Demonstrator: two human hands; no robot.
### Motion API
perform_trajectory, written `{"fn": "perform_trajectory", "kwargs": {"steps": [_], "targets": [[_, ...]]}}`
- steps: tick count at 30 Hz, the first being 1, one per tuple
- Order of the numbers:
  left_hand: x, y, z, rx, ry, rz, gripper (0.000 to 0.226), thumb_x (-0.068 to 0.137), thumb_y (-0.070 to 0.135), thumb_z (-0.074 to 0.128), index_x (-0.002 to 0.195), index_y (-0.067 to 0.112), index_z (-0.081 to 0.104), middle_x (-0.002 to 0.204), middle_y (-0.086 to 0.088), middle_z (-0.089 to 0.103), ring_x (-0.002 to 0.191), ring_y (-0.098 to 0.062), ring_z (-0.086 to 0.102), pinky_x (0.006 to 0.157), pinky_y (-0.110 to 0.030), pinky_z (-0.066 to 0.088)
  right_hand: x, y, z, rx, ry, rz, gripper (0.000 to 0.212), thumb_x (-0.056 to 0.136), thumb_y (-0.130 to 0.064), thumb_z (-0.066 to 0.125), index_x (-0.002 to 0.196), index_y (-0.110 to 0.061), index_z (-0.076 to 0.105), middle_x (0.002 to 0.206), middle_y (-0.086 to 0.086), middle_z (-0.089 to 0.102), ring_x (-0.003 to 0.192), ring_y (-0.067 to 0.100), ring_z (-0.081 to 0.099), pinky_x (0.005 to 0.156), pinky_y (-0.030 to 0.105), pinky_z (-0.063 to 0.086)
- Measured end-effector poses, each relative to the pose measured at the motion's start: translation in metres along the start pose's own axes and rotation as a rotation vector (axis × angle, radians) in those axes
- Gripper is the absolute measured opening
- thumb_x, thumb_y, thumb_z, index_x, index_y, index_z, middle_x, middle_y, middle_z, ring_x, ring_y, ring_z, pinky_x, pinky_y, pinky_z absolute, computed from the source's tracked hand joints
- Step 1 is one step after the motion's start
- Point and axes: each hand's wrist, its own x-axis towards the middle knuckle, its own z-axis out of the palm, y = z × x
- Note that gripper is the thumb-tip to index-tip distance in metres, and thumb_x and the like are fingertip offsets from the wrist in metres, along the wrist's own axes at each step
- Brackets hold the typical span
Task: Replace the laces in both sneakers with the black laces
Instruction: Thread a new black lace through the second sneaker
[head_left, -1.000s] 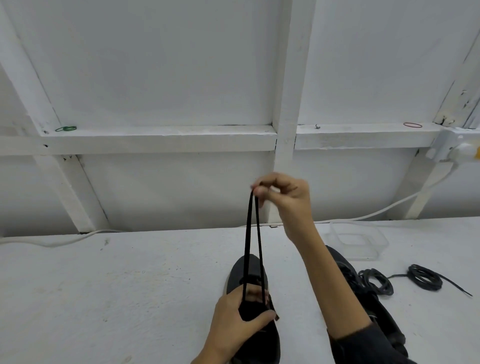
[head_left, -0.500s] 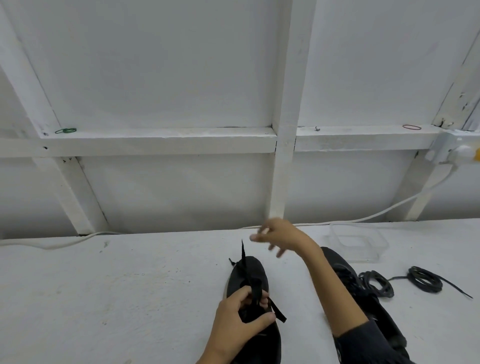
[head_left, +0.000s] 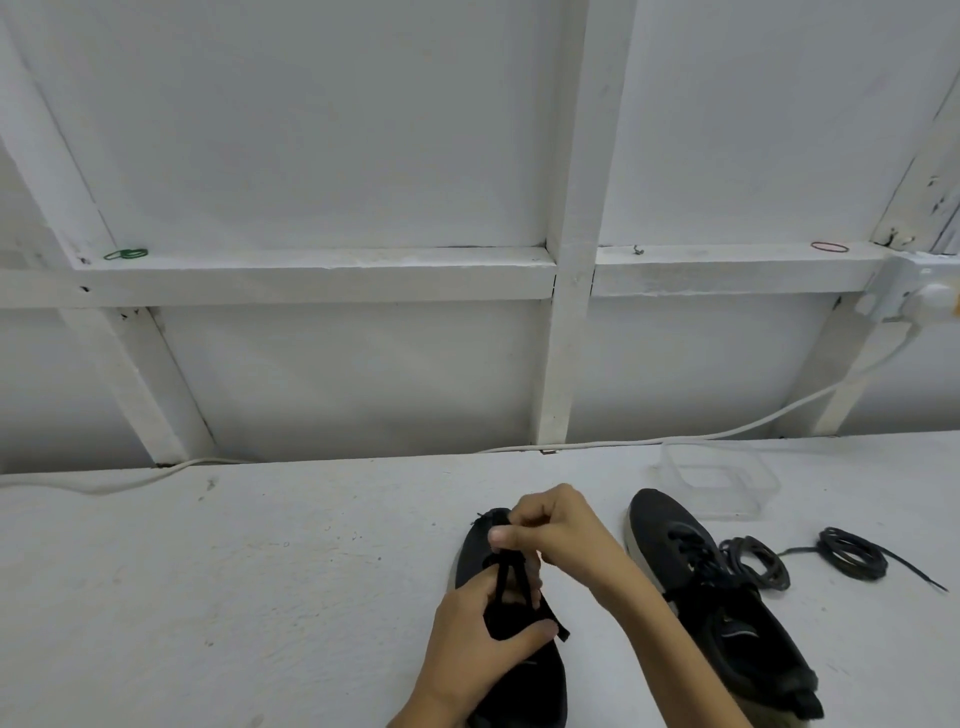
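Head view, right grip (head_left: 545, 530) pinching lace (head_left: 511, 577) (above sneaker (head_left: 475, 545))

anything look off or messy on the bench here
Nothing damaged or spilled. Only loose ends: two coiled black laces lie by the second sneaker, and stray rubber bands, green and red, sit on the wall ledge. Both hands, left hand and right hand, work a lace on the near sneaker.
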Motion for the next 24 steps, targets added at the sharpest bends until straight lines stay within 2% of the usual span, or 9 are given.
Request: {"fn": "perform_trajectory", "kwargs": {"steps": [2, 6, 10, 13, 15, 17, 21, 24], "targets": [[0.000, 0.000, 0.000, 0.004, -0.014, -0.010, 0.036, 0.066, 0.042, 0.081, 0.099, 0.035, 0.067, 0.098, 0.020, 0.071, 0.097, 0.002, 0.065, 0.092, -0.021, 0.049, 0.000, -0.018, -0.006, 0.100, 0.036, -0.048, 0.023, 0.082, -0.009, 0.075, 0.060, -0.009, 0.070, 0.054, 0.011, 0.051, 0.045, 0.014, 0.042, 0.045, 0.018, 0.031], [-0.002, -0.004, -0.002, 0.000, -0.006, -0.008, 0.043, 0.065, 0.047, 0.080, 0.103, 0.031, 0.068, 0.099, 0.019, 0.071, 0.099, 0.001, 0.065, 0.093, -0.023, 0.050, 0.010, -0.055, -0.029, 0.386, 0.186, -0.183, 0.021, 0.087, -0.008, 0.067, 0.066, -0.003, 0.069, 0.050, 0.000, 0.054, 0.042, 0.012, 0.039, 0.043, 0.018, 0.028], [-0.005, -0.001, 0.000, 0.028, 0.043, 0.044, 0.044, 0.064, 0.047, 0.079, 0.104, 0.035, 0.065, 0.102, 0.021, 0.067, 0.102, 0.000, 0.062, 0.089, -0.019, 0.048, 0.015, -0.066, -0.027, 0.378, 0.127, -0.212, 0.019, 0.087, -0.015, 0.065, 0.074, -0.002, 0.068, 0.050, -0.001, 0.048, 0.044, 0.012, 0.038, 0.044, 0.018, 0.029], [-0.006, -0.004, 0.001, 0.089, 0.128, 0.124, 0.058, 0.061, 0.047, 0.079, 0.114, 0.040, 0.056, 0.119, 0.025, 0.053, 0.118, -0.002, 0.050, 0.093, -0.014, 0.042, 0.014, -0.061, -0.023, 0.369, 0.098, -0.207, 0.024, 0.080, -0.028, 0.068, 0.077, -0.004, 0.070, 0.053, 0.002, 0.045, 0.045, 0.015, 0.041, 0.044, 0.021, 0.030], [-0.005, -0.008, 0.001, 0.055, 0.119, 0.094, 0.069, 0.060, 0.046, 0.081, 0.122, 0.042, 0.050, 0.127, 0.027, 0.047, 0.125, 0.000, 0.044, 0.098, -0.014, 0.039, 0.014, -0.061, -0.022, 0.359, 0.094, -0.209, 0.027, 0.078, -0.032, 0.069, 0.079, -0.005, 0.070, 0.055, 0.005, 0.047, 0.044, 0.015, 0.044, 0.043, 0.022, 0.030], [-0.005, -0.010, 0.002, -0.008, 0.064, 0.034, 0.077, 0.059, 0.046, 0.081, 0.127, 0.044, 0.045, 0.132, 0.026, 0.045, 0.126, 0.005, 0.042, 0.100, -0.010, 0.037, 0.014, -0.066, -0.021, 0.354, 0.092, -0.225, 0.026, 0.080, -0.028, 0.069, 0.080, -0.003, 0.071, 0.054, 0.006, 0.049, 0.042, 0.014, 0.043, 0.043, 0.020, 0.029], [-0.002, -0.016, 0.005, -0.040, -0.015, -0.019, 0.083, 0.060, 0.050, 0.079, 0.132, 0.044, 0.039, 0.137, 0.022, 0.042, 0.125, 0.010, 0.041, 0.096, -0.004, 0.035, 0.014, -0.084, -0.019, 0.414, 0.101, -0.268, 0.018, 0.086, -0.012, 0.066, 0.075, 0.003, 0.066, 0.057, -0.003, 0.059, 0.041, 0.009, 0.039, 0.046, 0.019, 0.023], [0.000, -0.019, 0.007, -0.040, -0.011, -0.033, 0.083, 0.062, 0.051, 0.076, 0.133, 0.045, 0.034, 0.137, 0.031, 0.038, 0.125, 0.014, 0.038, 0.095, 0.000, 0.032, 0.017, -0.093, -0.019, 0.536, 0.088, -0.281, 0.021, 0.077, -0.019, 0.068, 0.065, -0.003, 0.065, 0.068, 0.005, 0.061, 0.041, 0.008, 0.036, 0.051, 0.022, 0.020]]}}
